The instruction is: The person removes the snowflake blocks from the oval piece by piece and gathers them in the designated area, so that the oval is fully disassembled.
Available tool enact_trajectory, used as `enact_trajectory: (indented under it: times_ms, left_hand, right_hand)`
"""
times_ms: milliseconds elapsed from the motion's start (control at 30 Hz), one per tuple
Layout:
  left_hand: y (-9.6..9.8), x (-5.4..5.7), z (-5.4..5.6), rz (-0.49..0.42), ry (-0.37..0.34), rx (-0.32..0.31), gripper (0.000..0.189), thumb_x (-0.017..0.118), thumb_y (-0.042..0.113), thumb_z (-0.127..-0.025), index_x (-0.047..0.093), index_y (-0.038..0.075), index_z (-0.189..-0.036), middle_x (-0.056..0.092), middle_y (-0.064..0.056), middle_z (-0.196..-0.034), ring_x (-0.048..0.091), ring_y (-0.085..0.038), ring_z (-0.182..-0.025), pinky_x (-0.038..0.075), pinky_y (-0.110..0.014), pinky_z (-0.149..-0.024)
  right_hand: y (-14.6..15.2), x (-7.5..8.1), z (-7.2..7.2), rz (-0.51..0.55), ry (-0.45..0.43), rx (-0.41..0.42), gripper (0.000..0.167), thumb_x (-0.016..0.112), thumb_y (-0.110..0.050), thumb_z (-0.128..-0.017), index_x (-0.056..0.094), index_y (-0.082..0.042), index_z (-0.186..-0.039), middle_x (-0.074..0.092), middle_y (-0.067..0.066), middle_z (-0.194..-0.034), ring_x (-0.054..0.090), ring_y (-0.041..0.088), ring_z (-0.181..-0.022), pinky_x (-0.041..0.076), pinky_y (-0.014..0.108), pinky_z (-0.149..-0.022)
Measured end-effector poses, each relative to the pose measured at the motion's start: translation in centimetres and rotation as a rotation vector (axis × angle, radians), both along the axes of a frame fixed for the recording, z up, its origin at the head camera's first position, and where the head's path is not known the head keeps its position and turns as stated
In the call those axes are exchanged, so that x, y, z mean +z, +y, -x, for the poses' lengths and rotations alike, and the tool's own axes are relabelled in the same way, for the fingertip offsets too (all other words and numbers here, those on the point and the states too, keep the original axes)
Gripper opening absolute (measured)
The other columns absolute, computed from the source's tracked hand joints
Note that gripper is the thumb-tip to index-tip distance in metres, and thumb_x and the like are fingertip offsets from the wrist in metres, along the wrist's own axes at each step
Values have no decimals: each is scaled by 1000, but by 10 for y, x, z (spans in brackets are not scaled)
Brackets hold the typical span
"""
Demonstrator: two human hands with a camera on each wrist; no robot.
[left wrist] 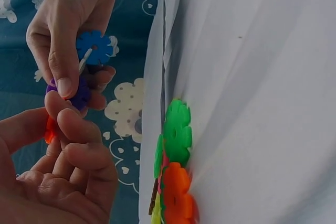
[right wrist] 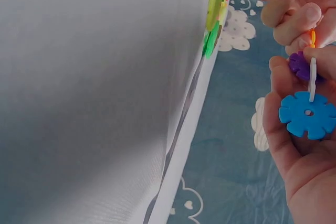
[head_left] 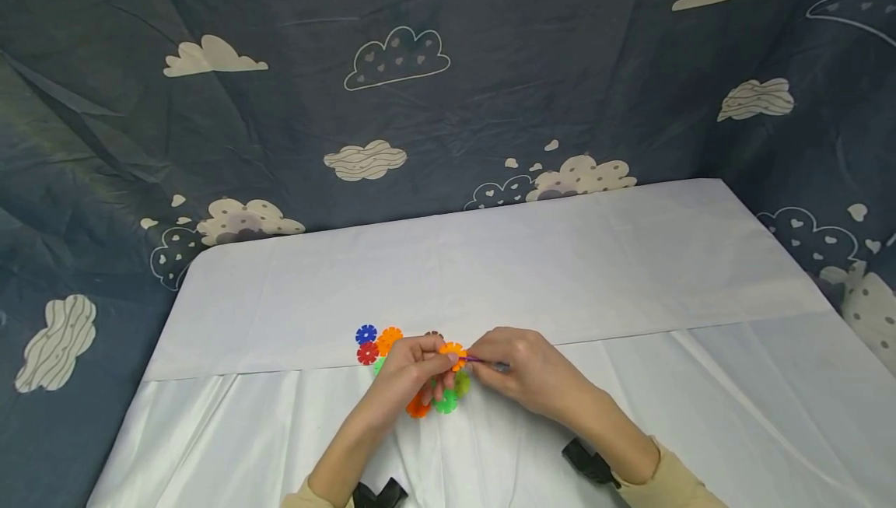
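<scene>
Above the white-covered table, both hands meet over small flower-shaped notched discs. My left hand [head_left: 406,376] pinches an orange disc [head_left: 452,348] between thumb and forefinger, its other fingers loosely bent. From the right, my right hand [head_left: 528,364] pinches a purple disc [right wrist: 298,66], which sits edge-on against the orange one in the head view. A white disc [right wrist: 313,77] and a blue disc [right wrist: 293,115] form a chain with the purple one, the blue lying over the right palm in the right wrist view. The fingers partly hide where orange and purple meet.
Beneath and left of the hands, several loose discs lie on the white cloth [head_left: 630,259], among them a red disc [head_left: 364,354], a green disc [head_left: 446,403] and an orange-red disc [head_left: 418,408]. Behind the table hangs a dark curtain [head_left: 546,49] with cloud prints.
</scene>
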State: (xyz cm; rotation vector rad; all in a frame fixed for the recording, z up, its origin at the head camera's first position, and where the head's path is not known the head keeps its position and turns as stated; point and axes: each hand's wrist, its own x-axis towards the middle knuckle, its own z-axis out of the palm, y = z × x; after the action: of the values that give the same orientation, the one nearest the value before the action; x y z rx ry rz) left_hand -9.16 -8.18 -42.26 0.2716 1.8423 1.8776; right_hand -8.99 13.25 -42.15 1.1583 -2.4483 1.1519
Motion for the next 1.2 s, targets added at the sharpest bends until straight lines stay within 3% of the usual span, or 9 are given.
enact_trajectory:
  times_ms: [433, 667, 1200]
  left_hand:
    - [-1, 0, 0, 0, -5, -7, 26, 61, 14, -97, 56, -6, -80, 61, -10, -66, 45, -15, -47, 34, -22, -44]
    - [-2, 1, 0, -18, 1, -27, 26, 61, 15, -96, 55, -2, -78, 60, -6, -63, 44, -13, -46, 34, -22, -44]
    - [4, -1, -2, -46, -18, 68, 22, 58, 9, -96, 57, -2, -77, 59, -9, -63, 50, -17, -45, 38, -22, -43]
  right_hand:
    - [-2, -1, -1, 9, 16, 5, 8, 69, -2, -89, 76, -6, -91, 72, -2, -87, 62, 4, -78, 48, 14, -69]
    - [-2, 1, -2, -4, 15, -7, 8, 69, -4, -89, 77, -7, -91, 71, -4, -87, 62, 3, -78, 49, 15, -69]
    - [-8, -1, -4, 40, 35, -123, 6, 71, -5, -87, 77, -7, -85, 71, -7, -82, 64, 2, -75, 50, 17, -66]
